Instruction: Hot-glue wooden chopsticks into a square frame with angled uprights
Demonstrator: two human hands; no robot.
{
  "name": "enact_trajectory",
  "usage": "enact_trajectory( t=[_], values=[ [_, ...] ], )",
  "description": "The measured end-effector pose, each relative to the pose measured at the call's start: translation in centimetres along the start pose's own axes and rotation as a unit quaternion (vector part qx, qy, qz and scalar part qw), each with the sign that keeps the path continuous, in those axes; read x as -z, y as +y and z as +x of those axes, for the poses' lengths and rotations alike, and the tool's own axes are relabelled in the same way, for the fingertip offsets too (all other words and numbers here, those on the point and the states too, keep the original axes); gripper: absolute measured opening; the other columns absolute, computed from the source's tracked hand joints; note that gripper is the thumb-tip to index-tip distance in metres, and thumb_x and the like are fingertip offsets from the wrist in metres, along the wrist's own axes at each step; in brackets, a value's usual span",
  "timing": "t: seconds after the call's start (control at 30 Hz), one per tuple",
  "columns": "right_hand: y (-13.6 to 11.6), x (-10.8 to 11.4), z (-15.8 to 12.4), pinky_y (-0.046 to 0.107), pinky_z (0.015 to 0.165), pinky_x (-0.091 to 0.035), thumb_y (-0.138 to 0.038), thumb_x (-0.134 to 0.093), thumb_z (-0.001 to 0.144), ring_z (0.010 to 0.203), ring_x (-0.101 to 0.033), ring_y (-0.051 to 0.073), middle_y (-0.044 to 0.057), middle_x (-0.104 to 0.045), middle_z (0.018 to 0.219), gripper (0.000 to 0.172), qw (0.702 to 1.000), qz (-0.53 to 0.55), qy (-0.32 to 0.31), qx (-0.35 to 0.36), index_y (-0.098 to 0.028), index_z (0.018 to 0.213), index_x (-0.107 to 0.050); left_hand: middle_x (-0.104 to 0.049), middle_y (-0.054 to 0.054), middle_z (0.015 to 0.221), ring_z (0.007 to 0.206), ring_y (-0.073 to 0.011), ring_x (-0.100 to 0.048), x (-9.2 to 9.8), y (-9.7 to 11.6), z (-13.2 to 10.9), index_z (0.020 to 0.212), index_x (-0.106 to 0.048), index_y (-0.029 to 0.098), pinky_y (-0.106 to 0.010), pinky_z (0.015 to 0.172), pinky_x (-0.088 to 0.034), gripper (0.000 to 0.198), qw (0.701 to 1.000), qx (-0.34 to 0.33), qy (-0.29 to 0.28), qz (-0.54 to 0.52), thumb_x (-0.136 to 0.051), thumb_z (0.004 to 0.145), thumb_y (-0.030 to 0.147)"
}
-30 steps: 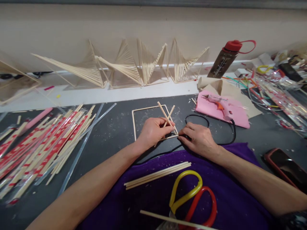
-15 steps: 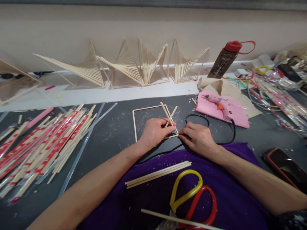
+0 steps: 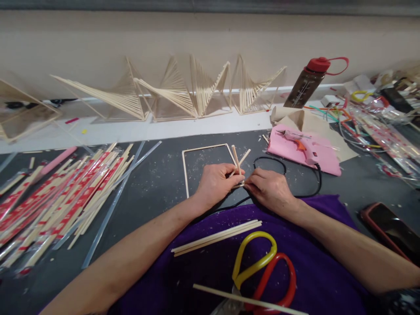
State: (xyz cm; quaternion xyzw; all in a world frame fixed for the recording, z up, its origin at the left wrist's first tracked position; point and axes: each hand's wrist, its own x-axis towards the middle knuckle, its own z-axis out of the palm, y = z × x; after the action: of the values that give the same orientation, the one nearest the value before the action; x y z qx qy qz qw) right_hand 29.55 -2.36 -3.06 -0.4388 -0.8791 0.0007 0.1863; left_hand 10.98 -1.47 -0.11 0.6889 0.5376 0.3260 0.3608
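Note:
A square frame of thin wooden sticks (image 3: 203, 148) lies flat on the dark work surface. My left hand (image 3: 216, 181) is closed on two short wooden sticks (image 3: 243, 157), which cross and poke up above the fingers at the frame's near right corner. At that same corner my right hand (image 3: 271, 188) pinches with thumb and fingertips, pressed against the end of the frame; the exact grip is partly hidden by the fingers. Part of the frame's near side is covered by my left hand and forearm.
A glue gun (image 3: 300, 142) rests on pink cloth at right, its black cord looping behind my hands. Loose sticks (image 3: 216, 238) and scissors (image 3: 256, 258) lie on purple cloth. Wrapped sticks (image 3: 65, 201) are at left, stick models (image 3: 170, 96) behind, a bottle (image 3: 305, 83) and phone (image 3: 392, 229) right.
My left hand has shifted slightly right, toward the corner and my right hand. The sticks in it have moved right and one stands more upright. My right hand has barely moved.

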Motion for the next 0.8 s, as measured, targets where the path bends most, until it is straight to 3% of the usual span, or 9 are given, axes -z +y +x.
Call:
enact_trajectory(
  t=[0.37, 0.8],
  values=[
    [0.13, -0.33, -0.10, 0.026, 0.061, -0.031, -0.030, -0.050, 0.092, 0.066, -0.053, 0.012, 0.003, -0.062, 0.076, 0.025, 1.000, 0.003, 0.002, 0.000, -0.017, 0.080, -0.068, -0.068, 0.003, 0.062, 0.053, -0.0085, -0.055, -0.25, -0.19, -0.34, 0.083, -0.074, 0.019, -0.018, 0.050, -0.038, 0.018, 1.000, 0.014, 0.001, -0.003, -0.061, 0.075, 0.027],
    [0.04, -0.33, -0.04, 0.026, 0.060, -0.030, -0.031, -0.049, 0.092, 0.065, -0.053, 0.012, 0.003, -0.062, 0.075, 0.027, 1.000, 0.004, 0.005, -0.009, -0.017, 0.076, -0.067, -0.071, 0.002, 0.071, 0.052, -0.0076, -0.055, -0.33, 0.36, -0.30, 0.076, -0.072, 0.018, -0.018, 0.051, -0.040, 0.016, 1.000, 0.013, -0.004, -0.002, -0.059, 0.075, 0.026]
  ],
)
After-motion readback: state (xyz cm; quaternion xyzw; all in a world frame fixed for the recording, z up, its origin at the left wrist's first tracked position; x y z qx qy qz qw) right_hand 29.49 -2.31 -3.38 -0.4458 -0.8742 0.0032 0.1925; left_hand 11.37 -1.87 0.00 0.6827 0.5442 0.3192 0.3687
